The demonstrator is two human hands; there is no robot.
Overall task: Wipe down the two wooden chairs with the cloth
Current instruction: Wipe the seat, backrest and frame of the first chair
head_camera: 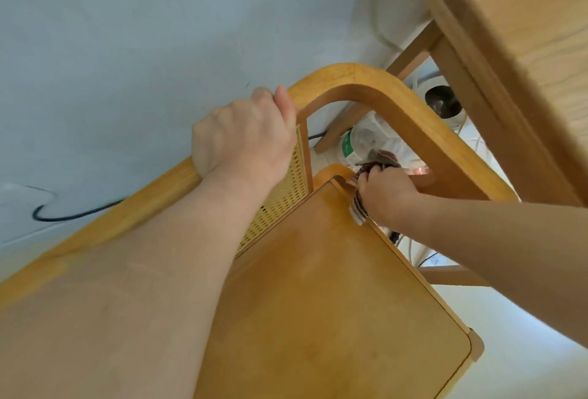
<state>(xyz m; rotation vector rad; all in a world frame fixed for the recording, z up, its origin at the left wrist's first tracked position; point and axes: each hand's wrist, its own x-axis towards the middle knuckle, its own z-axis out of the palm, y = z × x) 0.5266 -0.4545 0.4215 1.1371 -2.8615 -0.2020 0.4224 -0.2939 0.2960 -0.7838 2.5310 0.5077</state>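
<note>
L hand (245, 134) grips chair (318, 287) top rail to steady it. R hand (386, 196) clutches bunched cloth (377, 160), pressed at seat's back corner under armrest, prob. wiping joint.

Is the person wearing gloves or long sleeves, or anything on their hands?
No gloves, and no sleeves in view. The left hand and the right hand are bare. The left forearm and the right forearm are bare too, up to the picture's edge. No watch or bracelet shows, and no ring on the fingers that can be seen; some are hidden.
</note>
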